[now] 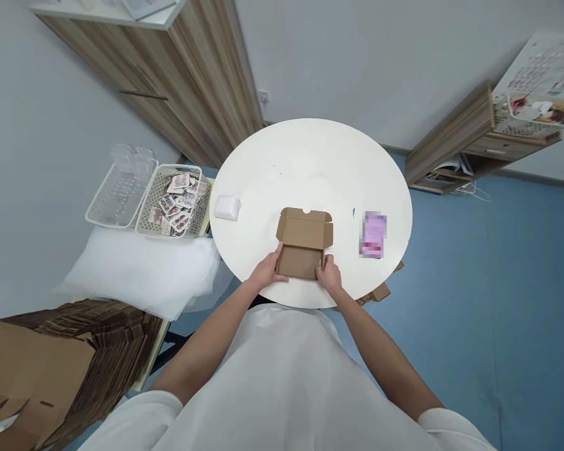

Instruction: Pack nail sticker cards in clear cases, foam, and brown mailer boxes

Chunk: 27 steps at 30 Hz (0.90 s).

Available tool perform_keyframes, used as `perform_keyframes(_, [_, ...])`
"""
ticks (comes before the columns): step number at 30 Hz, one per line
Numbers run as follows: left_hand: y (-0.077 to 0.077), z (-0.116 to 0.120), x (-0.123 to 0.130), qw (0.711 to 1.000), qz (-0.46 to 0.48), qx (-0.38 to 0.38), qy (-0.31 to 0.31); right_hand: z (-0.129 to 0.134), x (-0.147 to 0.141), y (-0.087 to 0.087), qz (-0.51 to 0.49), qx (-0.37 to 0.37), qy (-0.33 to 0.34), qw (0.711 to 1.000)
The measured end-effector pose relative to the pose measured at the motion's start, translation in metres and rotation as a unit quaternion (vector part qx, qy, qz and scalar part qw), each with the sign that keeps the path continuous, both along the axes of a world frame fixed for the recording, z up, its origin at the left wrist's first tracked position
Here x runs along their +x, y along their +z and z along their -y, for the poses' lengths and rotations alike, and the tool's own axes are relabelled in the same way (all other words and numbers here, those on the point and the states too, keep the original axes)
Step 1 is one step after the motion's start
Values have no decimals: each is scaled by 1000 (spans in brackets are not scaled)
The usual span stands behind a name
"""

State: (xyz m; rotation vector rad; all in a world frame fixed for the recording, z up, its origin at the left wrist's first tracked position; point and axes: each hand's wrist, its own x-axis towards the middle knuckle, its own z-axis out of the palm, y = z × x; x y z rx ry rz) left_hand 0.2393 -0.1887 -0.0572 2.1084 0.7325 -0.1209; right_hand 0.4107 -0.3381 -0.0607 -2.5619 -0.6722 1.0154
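Observation:
A small brown cardboard box (299,262) lies near the front edge of the round white table (310,166). Its lid is folded back, away from me, with the side flaps spread, and the tray part looks empty. My left hand (266,270) grips the box's left side, one digit along the wall and another at the front corner. At the right wall, my right hand (329,274) has its fingers closed around the front right corner. A folded white packet (227,207) rests on the table to the left. On the right lies a pinkish-purple item (373,235), blurred by pixelation.
Left of the table are a white basket of printed packets (173,203), a basket of clear plastic containers (122,188), white sheets (143,266) and stacked flat cardboard boxes (117,344). A wooden cabinet (169,75) stands behind; a shelf unit (455,138) is at right.

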Motion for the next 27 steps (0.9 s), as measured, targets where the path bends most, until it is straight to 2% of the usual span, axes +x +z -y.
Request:
perform_keyframes(5, [-8, 21, -15, 995, 16, -2, 98, -1, -3, -2, 10, -13, -15, 1000])
perform_keyframes(10, [-14, 23, -22, 994, 44, -14, 104, -5, -6, -2, 13, -7, -50, 999])
perform_keyframes(15, [-8, 7, -19, 991, 59, -28, 113, -3, -19, 6, -3, 53, -118, 992])
perform_keyframes(19, [-2, -2, -14, 987, 72, -79, 118, 2, -35, 12, -32, 144, -208, 967])
perform_keyframes(23, [-1, -10, -2, 981, 70, -143, 112, -6, -39, 12, -108, 234, -301, 918])
perform_keyframes(27, [-2, -20, 13, 979, 58, -171, 94, -20, -31, 10, -97, 268, -325, 902])
